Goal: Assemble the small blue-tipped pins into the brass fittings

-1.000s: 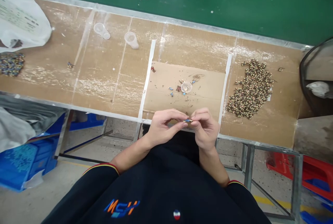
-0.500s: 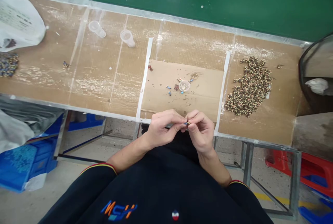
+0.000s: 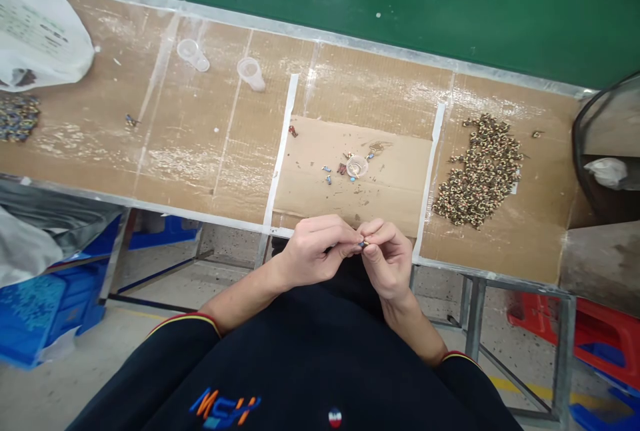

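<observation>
Both hands meet just off the table's front edge, fingertips pinched around one small blue and yellow piece [image 3: 363,243]. My left hand [image 3: 319,252] grips it from the left, my right hand [image 3: 389,259] from the right. Beyond them, on a cardboard sheet [image 3: 310,199], stands a small clear cup [image 3: 357,166]. Small blue pieces [image 3: 327,169] and reddish-brown pieces [image 3: 342,169] lie around the cup. Another reddish piece [image 3: 293,131] is near the sheet's upper left corner.
A large pile of small yellowish-brown pieces [image 3: 479,174] covers the right side. Two clear cups [image 3: 251,74] lie at the back left. At the far left are a white bag [image 3: 45,31] and a pile of bluish pieces [image 3: 19,117].
The view has shifted slightly. Both hands remain together around the small piece, which now sits a little lower in view.
</observation>
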### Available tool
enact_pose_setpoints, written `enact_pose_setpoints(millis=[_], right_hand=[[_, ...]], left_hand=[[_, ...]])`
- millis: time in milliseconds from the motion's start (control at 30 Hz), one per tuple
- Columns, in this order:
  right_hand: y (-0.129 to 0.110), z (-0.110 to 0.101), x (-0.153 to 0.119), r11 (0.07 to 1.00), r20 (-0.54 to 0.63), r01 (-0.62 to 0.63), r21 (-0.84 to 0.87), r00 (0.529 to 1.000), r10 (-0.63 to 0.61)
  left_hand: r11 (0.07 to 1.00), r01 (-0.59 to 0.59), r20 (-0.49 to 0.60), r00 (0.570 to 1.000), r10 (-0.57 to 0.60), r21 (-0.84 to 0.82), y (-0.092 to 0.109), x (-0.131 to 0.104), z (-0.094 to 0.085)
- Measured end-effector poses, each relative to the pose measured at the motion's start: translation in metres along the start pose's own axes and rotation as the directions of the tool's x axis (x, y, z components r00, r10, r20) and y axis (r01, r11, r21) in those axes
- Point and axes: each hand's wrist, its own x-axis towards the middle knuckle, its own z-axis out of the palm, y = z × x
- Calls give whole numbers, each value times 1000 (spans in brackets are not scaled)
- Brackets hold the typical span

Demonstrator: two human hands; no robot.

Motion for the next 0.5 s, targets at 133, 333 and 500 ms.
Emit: enact_pose_setpoints(millis=[133,333,500], right_hand=[[8,-3,2,1000,-15,-11,-25,1000,11],[25,1,8,985,-81,-42,-170,996,28],[24,-5,5,955,-167,-21,-297,986,-30]], left_hand=[[993,114,-1,993,-114,17,-4,-4,4],[937,345,-119,934,-337,50,-30,-19,-22],[722,593,-468,782,-410,357,-75,-28,-118]])
